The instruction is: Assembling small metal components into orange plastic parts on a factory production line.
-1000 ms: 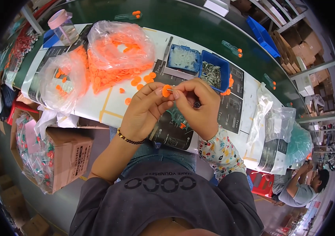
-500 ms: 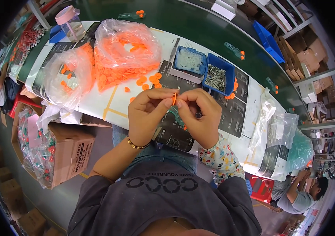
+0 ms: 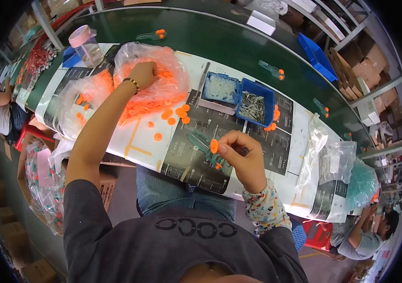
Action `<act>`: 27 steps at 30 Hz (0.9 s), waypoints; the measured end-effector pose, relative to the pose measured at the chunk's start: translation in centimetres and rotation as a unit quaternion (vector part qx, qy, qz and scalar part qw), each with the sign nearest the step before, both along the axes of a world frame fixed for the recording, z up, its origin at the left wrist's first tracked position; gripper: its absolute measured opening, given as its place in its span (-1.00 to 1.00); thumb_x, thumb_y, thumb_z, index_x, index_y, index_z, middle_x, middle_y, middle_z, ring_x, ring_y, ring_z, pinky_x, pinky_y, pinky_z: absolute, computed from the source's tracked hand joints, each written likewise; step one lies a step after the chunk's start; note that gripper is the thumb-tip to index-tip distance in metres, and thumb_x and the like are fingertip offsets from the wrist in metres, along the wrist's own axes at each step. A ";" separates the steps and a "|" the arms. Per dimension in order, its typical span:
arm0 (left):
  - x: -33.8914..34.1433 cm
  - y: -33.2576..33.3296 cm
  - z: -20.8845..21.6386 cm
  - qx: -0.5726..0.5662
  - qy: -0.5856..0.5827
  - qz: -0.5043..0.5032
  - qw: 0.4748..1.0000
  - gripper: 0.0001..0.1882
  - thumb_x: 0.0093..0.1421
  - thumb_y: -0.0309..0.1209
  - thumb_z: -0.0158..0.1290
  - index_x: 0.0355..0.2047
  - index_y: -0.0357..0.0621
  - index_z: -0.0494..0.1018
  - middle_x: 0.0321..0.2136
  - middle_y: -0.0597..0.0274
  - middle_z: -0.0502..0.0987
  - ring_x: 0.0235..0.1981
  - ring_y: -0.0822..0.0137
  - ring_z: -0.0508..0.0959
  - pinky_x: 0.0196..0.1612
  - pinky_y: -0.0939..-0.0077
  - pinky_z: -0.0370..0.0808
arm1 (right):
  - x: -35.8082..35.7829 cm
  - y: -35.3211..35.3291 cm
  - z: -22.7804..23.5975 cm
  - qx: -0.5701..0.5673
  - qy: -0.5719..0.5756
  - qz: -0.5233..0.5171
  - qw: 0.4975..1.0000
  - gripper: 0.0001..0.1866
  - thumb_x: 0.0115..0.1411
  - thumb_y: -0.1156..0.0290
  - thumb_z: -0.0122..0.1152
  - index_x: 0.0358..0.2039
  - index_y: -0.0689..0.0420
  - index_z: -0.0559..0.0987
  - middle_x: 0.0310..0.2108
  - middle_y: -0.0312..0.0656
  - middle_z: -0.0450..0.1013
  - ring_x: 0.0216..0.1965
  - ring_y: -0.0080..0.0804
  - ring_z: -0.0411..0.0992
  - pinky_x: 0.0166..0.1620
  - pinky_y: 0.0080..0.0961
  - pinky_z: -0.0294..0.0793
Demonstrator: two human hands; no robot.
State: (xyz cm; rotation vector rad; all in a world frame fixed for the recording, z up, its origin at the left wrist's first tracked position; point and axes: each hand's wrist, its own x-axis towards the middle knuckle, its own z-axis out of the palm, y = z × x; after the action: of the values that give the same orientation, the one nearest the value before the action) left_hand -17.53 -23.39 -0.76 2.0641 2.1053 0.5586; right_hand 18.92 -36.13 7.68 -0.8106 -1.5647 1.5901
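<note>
My left hand [image 3: 143, 75] is down in the mouth of a clear plastic bag [image 3: 132, 53] full of orange discs [image 3: 156, 104]. Its fingers are curled, and whatever lies between the fingertips is hidden. Over the dark printed sheet, my right hand [image 3: 242, 158] pinches an orange disc [image 3: 214, 146] between thumb and forefinger. A small dark round thing [image 3: 244, 151] shows at its curled fingers, too small to name. Beneath and left of this hand lies a green see-through plastic piece [image 3: 199, 140] with an orange part [image 3: 218, 166] at its near end.
Loose orange discs [image 3: 171, 121] are scattered beside the bag. Blue trays hold metal pins [image 3: 252, 107] and a whitish substance [image 3: 222, 88]. A pink-lidded bottle [image 3: 87, 49] stands back left. Green-and-orange pieces [image 3: 271, 70] rest on the green surface beyond. Plastic bags [image 3: 337, 161] lie at right.
My left hand has left my right hand and reached up and left into the bag of orange discs. The right hand has moved slightly down, keeping a pinched disc.
</note>
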 end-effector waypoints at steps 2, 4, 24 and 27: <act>0.0 0.0 0.0 0.033 -0.015 -0.027 0.999 -0.84 0.07 -0.46 0.07 -0.30 -0.19 0.49 -0.49 0.10 0.54 -0.41 0.16 0.54 -0.29 0.40 0.47 | 1.2 0.2 0.5 -0.021 -0.018 0.009 1.000 -0.90 0.17 0.46 0.21 -0.37 0.21 0.53 -0.47 -0.40 0.43 -0.47 -0.77 0.28 -0.43 -0.77 0.19; 0.5 -0.4 0.7 0.101 -0.044 -0.061 0.992 -0.80 0.07 -0.52 0.07 -0.25 -0.21 0.47 -0.51 0.14 0.51 -0.44 0.27 0.53 -0.33 0.46 0.46 | 1.9 0.4 0.7 -0.034 -0.030 0.012 0.999 -0.90 0.17 0.46 0.21 -0.37 0.21 0.53 -0.47 -0.40 0.44 -0.47 -0.76 0.29 -0.43 -0.77 0.20; 18.0 -18.0 2.9 0.037 -0.758 0.025 0.650 -0.85 0.23 -0.48 0.04 -0.21 -0.27 0.40 -0.36 0.18 0.54 -0.45 0.47 0.53 -0.42 0.66 0.43 | -1.2 0.5 -1.3 0.026 -0.045 0.070 0.996 -0.91 0.16 0.45 0.22 -0.36 0.20 0.54 -0.47 -0.46 0.40 -0.46 -0.80 0.25 -0.39 -0.78 0.22; 18.1 -18.4 2.4 -0.002 -0.735 -0.011 0.678 -0.88 0.23 -0.49 0.03 -0.25 -0.27 0.39 -0.36 0.16 0.54 -0.48 0.48 0.51 -0.42 0.67 0.43 | -1.4 -0.2 -1.2 0.047 -0.095 0.114 0.988 -0.89 0.16 0.44 0.24 -0.36 0.20 0.54 -0.46 -0.47 0.40 -0.47 -0.80 0.24 -0.40 -0.77 0.21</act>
State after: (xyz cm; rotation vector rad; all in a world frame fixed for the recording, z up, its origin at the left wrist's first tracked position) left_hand 0.59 -41.78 1.59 0.7919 0.9778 1.4757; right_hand 17.51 -36.29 6.52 -0.7736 -1.9122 1.6210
